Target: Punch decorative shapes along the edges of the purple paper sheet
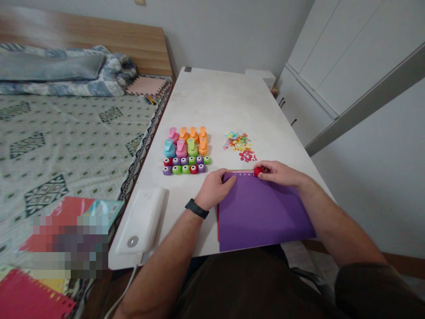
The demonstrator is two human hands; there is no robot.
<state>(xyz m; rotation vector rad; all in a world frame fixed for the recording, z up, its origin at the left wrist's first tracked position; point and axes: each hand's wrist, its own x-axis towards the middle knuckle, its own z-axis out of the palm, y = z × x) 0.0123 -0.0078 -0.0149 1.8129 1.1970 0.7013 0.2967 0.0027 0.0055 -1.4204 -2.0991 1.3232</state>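
A purple sheet of paper (262, 212) lies at the table's near edge, over other coloured sheets whose edges peek out. Along its far edge runs a row of several small punched holes. My left hand (217, 186) pinches the sheet's far left corner, thumb on top. In my right hand (274, 172) is a small red craft punch (258, 172), set at the paper's far edge at the right end of the row of holes. The fingers partly cover the punch. Just beyond the paper sits a little heap of red and pink paper cutouts (247, 155).
Larger lever punches (181, 148) and small punches (186, 169) stand in rows on the white table (222, 97). Multicoloured cutouts (237, 139) lie at centre. A white corded device (142, 221) is at left. Coloured sheets (36, 294) rest on the bed (89, 168).
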